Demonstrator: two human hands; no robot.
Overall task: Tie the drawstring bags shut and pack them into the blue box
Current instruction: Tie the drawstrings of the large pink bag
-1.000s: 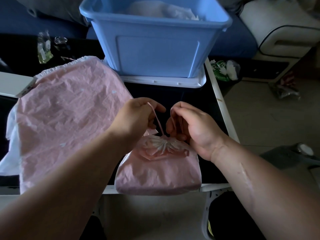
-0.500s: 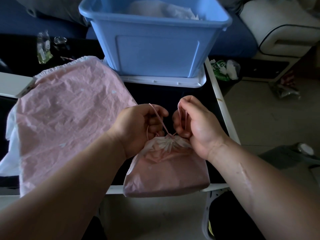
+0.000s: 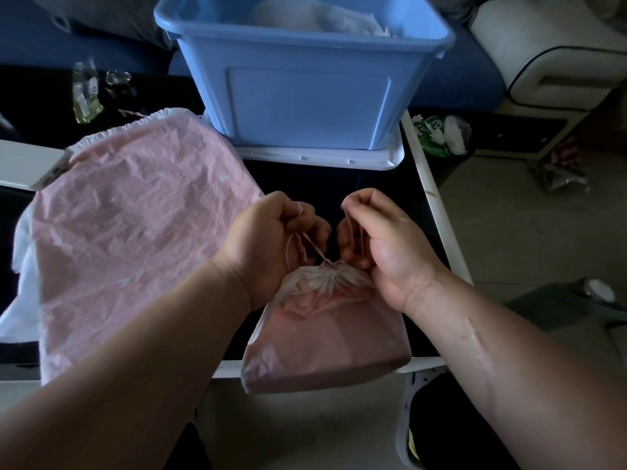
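At lower centre, the small pink crinkled plastic drawstring bag (image 3: 325, 337) lies on the near edge of the dark counter (image 3: 339, 184). Above its gathered mouth, the left hand (image 3: 268, 239) curls its fingers round a loop of thin pink cord (image 3: 314, 247); the right hand (image 3: 380, 239) pinches the other strand. The knot seems mid-tie; next, the strands likely need pulling apart to cinch it. A large pink plastic bag (image 3: 135, 232) lies left. The light-blue plastic box (image 3: 305, 83), top centre, holds pale bags (image 3: 339, 18).

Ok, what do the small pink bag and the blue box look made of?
Small pink bag: probably thin plastic film, semi-matte; it crinkles and gathers into whitish pleats at the neck. Blue box: rigid moulded plastic, smooth, slight sheen, rolled rim.
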